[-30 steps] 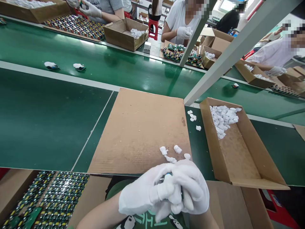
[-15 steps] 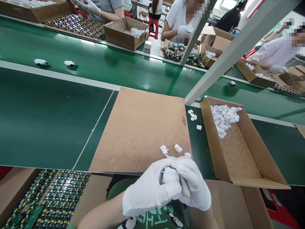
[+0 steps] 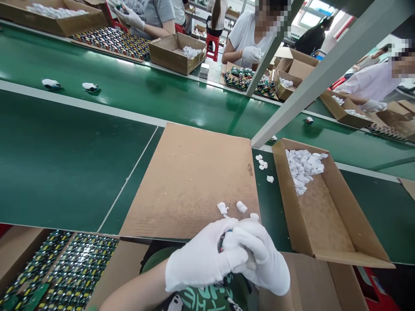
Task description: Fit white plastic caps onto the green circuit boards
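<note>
Both my hands wear white gloves and are pressed together just above my lap, at the near edge of a flat cardboard sheet. My left hand and my right hand are closed around one small dark part, mostly hidden between the fingers. A few white caps lie on the cardboard right beyond my fingertips. An open cardboard box to the right holds a heap of white caps at its far end.
A tray of small circuit boards sits at my lower left. Finished white-capped pieces ride the green conveyor belt. Grey frame posts cross the upper right. Other gloved people work with boxes and board trays across the belt.
My hands stay clasped on the part, shifting slightly as the fingers work it. The two white pieces on the belt have drifted left.
</note>
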### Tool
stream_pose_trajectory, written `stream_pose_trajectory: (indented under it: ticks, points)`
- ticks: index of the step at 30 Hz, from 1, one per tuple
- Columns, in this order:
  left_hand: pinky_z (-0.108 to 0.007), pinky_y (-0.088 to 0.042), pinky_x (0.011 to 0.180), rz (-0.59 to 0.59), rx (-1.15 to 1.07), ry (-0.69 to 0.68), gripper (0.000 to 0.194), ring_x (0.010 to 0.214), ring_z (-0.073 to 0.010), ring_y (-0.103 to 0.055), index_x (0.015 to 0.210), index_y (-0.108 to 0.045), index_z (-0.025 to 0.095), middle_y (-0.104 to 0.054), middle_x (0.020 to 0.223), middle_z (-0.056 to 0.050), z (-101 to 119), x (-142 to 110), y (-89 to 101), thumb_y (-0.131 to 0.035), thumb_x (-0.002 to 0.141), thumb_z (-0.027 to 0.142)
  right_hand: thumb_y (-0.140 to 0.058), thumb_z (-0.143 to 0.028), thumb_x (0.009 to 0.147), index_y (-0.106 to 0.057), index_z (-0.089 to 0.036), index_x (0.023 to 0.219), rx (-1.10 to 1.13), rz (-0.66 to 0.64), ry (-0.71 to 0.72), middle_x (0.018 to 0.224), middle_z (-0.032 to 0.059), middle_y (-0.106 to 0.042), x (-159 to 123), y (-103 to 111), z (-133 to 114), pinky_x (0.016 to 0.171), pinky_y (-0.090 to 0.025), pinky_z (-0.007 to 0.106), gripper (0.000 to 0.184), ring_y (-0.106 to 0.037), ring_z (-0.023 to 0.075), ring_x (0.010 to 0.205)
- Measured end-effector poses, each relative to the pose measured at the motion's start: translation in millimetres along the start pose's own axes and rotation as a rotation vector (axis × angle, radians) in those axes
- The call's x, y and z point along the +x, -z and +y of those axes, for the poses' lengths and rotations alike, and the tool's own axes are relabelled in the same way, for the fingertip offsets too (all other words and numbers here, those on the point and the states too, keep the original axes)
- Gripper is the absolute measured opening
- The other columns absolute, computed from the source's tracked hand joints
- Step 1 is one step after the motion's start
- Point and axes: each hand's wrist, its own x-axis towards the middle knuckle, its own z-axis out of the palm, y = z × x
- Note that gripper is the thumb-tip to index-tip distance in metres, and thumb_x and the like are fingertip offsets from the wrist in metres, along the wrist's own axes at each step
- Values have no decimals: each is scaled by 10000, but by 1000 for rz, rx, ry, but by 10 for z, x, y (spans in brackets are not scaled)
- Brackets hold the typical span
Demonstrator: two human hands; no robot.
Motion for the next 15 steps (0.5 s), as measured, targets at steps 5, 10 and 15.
stream_pose_trajectory:
  ticks: [5,10,15]
  points:
    - [-303,-443,751,-163,-86,-105,23,771,-162,-504,829,-541,178,-535,838,-7,30,21,26,-560,817,171,-454,-419,1068,-564,-199,1268,-30,54,14,1066,72,-604,-16,-16,6,852,-584,309,317,-649,184,947]
    - [-330,-468,859,-42,5,-111,148,873,-183,-520,989,-622,171,-554,879,-21,-12,3,46,-533,879,130,-477,-371,1064,-500,-190,1327,-153,25,24,1066,69,-674,56,-10,10,957,-580,406,320,-649,225,1084]
    - [-301,-485,721,-1,-25,-121,244,798,-185,-554,966,-666,166,-573,832,-34,-59,-95,184,-621,933,404,-541,-216,975,-557,-219,1303,-245,-144,73,1081,57,-713,319,-10,-139,1144,-440,503,329,-624,251,1144]
